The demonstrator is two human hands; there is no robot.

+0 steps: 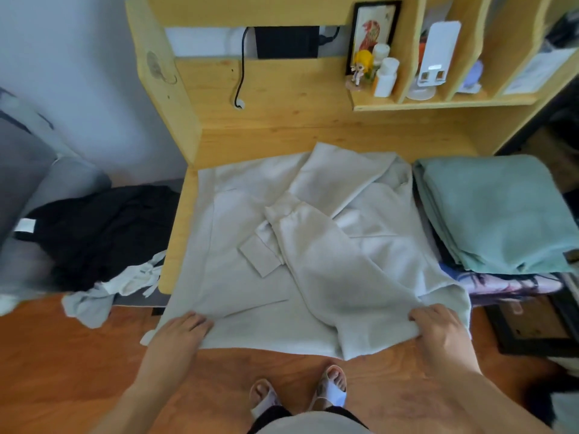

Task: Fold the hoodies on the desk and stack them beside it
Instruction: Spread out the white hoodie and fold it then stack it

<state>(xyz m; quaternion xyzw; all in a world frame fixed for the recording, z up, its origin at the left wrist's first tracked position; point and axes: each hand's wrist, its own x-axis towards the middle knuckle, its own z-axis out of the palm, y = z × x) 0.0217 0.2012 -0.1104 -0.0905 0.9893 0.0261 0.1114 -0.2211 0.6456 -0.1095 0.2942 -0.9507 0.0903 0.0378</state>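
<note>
Both hands, left hand (183, 328) at 7 o'clock and right hand (438, 324) at 5, have fingers grasping the pale hoodie's (244, 277) near hem, which overhangs the table (175, 227) edge.

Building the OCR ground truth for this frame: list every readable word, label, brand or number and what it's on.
No text here can be read.
White tag on the black garment: no print shows.
White bottles on the shelf: labels too small to read.
Paper sheet in the right shelf slot: blurred.
Framed picture: a drawing; small marks at its top corner are unreadable.
Light grey hoodie: no print visible.
</note>
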